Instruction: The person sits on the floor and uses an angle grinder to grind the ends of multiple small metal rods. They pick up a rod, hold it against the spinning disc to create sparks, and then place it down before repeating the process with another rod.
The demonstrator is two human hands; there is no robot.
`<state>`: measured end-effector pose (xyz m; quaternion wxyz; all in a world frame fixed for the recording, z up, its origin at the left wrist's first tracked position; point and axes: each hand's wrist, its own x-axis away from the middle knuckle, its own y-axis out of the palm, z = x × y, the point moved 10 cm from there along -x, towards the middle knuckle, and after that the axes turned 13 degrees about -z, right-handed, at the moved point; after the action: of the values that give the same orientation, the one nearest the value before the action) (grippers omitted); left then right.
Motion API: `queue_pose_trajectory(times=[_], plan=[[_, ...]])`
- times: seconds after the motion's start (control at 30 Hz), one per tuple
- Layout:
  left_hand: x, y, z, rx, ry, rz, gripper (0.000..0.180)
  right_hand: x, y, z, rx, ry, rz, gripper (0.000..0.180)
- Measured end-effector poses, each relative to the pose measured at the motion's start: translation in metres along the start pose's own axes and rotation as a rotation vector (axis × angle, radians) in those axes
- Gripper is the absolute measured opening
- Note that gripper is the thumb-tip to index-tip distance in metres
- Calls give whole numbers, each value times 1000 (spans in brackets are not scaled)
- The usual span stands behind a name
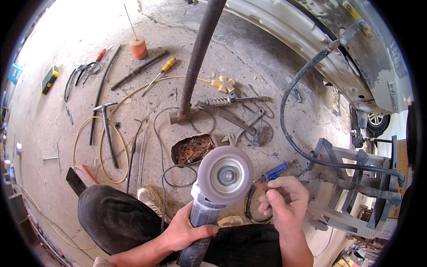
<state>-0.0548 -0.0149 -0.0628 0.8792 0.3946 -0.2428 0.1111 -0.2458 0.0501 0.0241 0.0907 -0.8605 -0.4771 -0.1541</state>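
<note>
My left hand (pixel 184 231) is wrapped around the body of an angle grinder (pixel 205 216). The grinder's round greyish disc (pixel 207 173) faces up toward me; whether it spins, I cannot tell. Close to the disc's right edge, my right hand (pixel 287 200) pinches a small flat rust-brown piece (pixel 261 185) between thumb and fingers. A gap shows between piece and disc. Just beyond the grinder is an irregular-edged container full of similar rusty pieces (pixel 195 147). A blue-bodied tool (pixel 276 171) lies on the floor behind my right hand.
A metal post (pixel 198 62) rises from the floor ahead. Around it lie a hammer (pixel 106 133), a yellow-handled screwdriver (pixel 160 75), an adjustable wrench (pixel 244 126) and a yellow cable (pixel 133 91). A thick black hose (pixel 284 118) arches at right beside a metal frame (pixel 338 191) and a vehicle body (pixel 284 26).
</note>
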Motion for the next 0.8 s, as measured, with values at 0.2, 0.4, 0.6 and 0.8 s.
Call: queue_pose_trajectory(times=[0.2,0.4,0.6,0.8], plan=[[1,2,4,8,8,5,55,-3,4,11,-41,74,-48,14],[1,1,-3,28,-8,-9,52,-3,4,15,-73,63,-30,14],[2,0,-4,30,-8,-8,50,-6,4,13,-40,42,-51,12],[3,1,-1,32,-6,2,51,-5,4,12,-3,65,-32,11]])
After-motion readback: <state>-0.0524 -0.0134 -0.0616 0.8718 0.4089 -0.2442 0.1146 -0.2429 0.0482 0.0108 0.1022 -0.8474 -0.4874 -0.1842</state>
